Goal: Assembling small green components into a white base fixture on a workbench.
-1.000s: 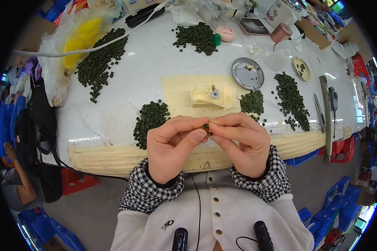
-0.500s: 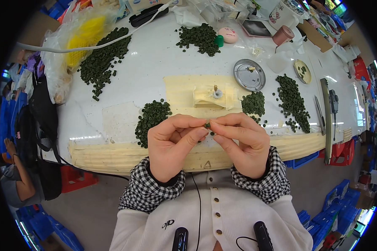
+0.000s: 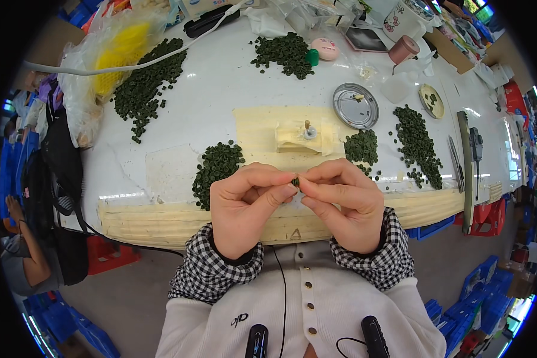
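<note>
Above the table's padded front edge, my left hand point(image 3: 243, 206) and my right hand point(image 3: 351, 206) meet fingertip to fingertip. Between them sits a tiny dark green ring-shaped piece point(image 3: 295, 182), partly covered by the fingers. My left thumb and forefinger pinch it from one side, and the right fingertips press on it from the other. A heap of similar green pieces point(image 3: 215, 170) lies beside my left hand. Past my right hand is a smaller heap point(image 3: 361, 147). Just beyond the fingers stands a cream tape-wrapped block point(image 3: 292, 142) with a small peg and metal collar on top.
More green heaps lie at the far left point(image 3: 146, 80), far middle point(image 3: 285, 55) and right point(image 3: 417, 146). A round metal lid point(image 3: 355, 107), a small dish point(image 3: 431, 101), tweezers point(image 3: 455, 162) and a spool point(image 3: 403, 49) are to the right. A white cable point(image 3: 161, 55) crosses the far left.
Half a second ago a second green piece showed just below the fingertips; now a single darker piece shows between them. My right fingers have shifted slightly; the heaps look the same.
</note>
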Motion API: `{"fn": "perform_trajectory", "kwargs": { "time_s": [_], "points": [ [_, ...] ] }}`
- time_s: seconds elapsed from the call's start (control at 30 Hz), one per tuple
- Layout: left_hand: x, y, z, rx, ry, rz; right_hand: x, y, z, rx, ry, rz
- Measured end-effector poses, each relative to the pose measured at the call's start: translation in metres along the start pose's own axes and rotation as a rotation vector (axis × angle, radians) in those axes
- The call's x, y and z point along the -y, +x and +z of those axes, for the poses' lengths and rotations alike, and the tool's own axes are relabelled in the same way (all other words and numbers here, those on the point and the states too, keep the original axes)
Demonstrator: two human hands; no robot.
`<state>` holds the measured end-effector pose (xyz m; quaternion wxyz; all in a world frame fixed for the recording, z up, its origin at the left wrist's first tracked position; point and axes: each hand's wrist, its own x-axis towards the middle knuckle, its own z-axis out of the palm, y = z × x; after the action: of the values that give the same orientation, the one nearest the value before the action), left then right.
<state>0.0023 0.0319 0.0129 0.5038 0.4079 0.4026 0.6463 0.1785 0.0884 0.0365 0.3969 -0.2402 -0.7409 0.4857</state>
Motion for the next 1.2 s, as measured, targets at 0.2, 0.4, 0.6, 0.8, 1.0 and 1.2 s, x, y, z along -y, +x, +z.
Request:
{"fn": "perform_trajectory", "kwargs": {
  "time_s": [0.2, 0.4, 0.6, 0.8, 1.0, 1.2],
  "points": [
    [-0.002, 0.001, 0.0, 0.02, -0.008, 0.007, 0.0, -0.001, 0.0, -0.002, -0.025, -0.022],
    [0.004, 0.003, 0.004, -0.036, -0.098, 0.037, 0.003, 0.0, -0.001, -0.052, -0.107, -0.038],
    [0.001, -0.001, 0.001, -0.161, -0.039, 0.024, 0.02, -0.003, -0.039, -0.351, 0.082, -0.219],
    [-0.002, 0.001, 0.007, -0.169, -0.063, -0.006, 0.04, -0.018, -0.077, -0.486, 0.267, -0.453],
    [0.002, -0.001, 0.0, -0.216, -0.085, -0.004, 0.032, -0.021, -0.075, -0.044, -0.664, -0.071],
    [0.0, -0.001, 0.002, -0.114, -0.056, -0.042, -0.003, -0.044, -0.072, 0.097, -1.143, -0.119]
  ]
}}
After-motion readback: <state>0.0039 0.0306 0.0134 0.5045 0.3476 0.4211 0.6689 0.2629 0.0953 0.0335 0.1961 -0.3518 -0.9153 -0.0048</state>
